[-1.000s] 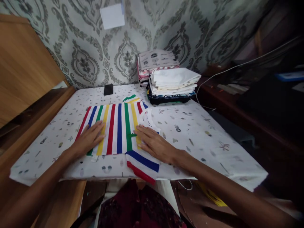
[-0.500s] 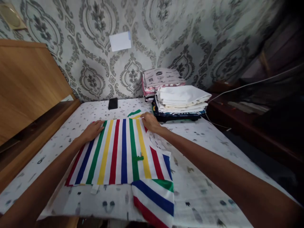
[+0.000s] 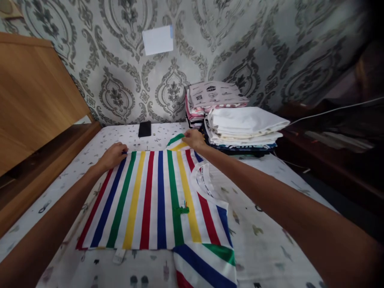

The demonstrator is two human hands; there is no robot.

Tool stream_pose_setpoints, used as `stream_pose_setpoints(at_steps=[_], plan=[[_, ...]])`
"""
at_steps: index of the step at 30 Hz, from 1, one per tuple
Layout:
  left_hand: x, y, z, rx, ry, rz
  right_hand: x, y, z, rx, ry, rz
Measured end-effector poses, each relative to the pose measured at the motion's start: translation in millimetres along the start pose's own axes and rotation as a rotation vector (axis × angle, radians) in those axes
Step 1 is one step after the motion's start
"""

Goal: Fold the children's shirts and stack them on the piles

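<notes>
A striped shirt (image 3: 153,200) in red, blue, green, yellow and white lies spread sideways, its collar to the right and a small green crocodile patch on its front. My left hand (image 3: 114,155) pinches the shirt's far edge near the hem corner. Farther right, my right hand (image 3: 193,139) has its fingers closed on the far sleeve, which points away from me. The other sleeve lies toward me, and a white tag shows at the near edge.
Folded white clothes (image 3: 246,122) sit at the back right, beside a pinkish folded pile (image 3: 214,95). A black phone (image 3: 145,129) lies near the patterned wall. Wooden furniture (image 3: 39,100) stands left; a white cable runs at right.
My right hand has moved from the shirt's far edge onto the sleeve. My left hand has shifted slightly left along the edge. More of the collar shows, and the view has shifted.
</notes>
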State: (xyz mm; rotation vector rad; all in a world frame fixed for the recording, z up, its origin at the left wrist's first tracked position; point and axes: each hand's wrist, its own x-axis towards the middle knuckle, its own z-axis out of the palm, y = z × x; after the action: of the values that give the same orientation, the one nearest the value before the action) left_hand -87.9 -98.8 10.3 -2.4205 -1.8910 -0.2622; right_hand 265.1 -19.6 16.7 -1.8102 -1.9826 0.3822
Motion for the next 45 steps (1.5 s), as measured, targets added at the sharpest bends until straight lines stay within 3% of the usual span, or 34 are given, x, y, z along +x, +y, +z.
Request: stream_pose_setpoints(at_steps=[3,6,9,12,17,21,23,25,28,34,38,42,45], plan=[[-23,8,-12.1,-0.056,0.094,0.009,-33,4,-22,0.099,0.102,-0.122],[-48,18,-19.2,-0.024,0.080,0.033,-82,15,-34,0.166,0.135,-0.292],[-67,25,-16.7,0.101,-0.009,0.089,-129,30,-31,0.021,0.003,-0.406],[-78,25,-10.6,0.178,-0.066,0.098,-156,44,-26,-0.149,-0.159,-0.467],[-87,23,-15.2,0.227,-0.126,0.057,-154,50,-32,-0.166,-0.220,-0.476],[-87,43,-19.2,0.067,-0.086,0.040,-137,30,-27,-0.049,-0.063,-0.491],[-84,55,-13.1,-0.062,-0.073,0.042,-127,20,-16,0.018,-0.019,-0.524],[-82,62,-2.1,-0.114,-0.126,0.007,-119,17,-2,0.025,-0.063,-0.529],[-84,54,15.2,-0.052,-0.229,-0.111,-115,32,11,-0.031,-0.167,-0.521],[-94,28,25.8,0.022,-0.219,-0.173,-135,64,-4,0.042,-0.161,-0.646],[-95,35,20.1,0.011,-0.219,-0.197,-153,62,-17,0.009,-0.135,-0.751],[-100,46,6.8,0.013,-0.184,-0.208,-172,66,-25,-0.030,-0.096,-0.718],[-119,54,-9.8,-0.045,-0.134,-0.110,-198,76,-34,-0.012,-0.087,-0.692]])
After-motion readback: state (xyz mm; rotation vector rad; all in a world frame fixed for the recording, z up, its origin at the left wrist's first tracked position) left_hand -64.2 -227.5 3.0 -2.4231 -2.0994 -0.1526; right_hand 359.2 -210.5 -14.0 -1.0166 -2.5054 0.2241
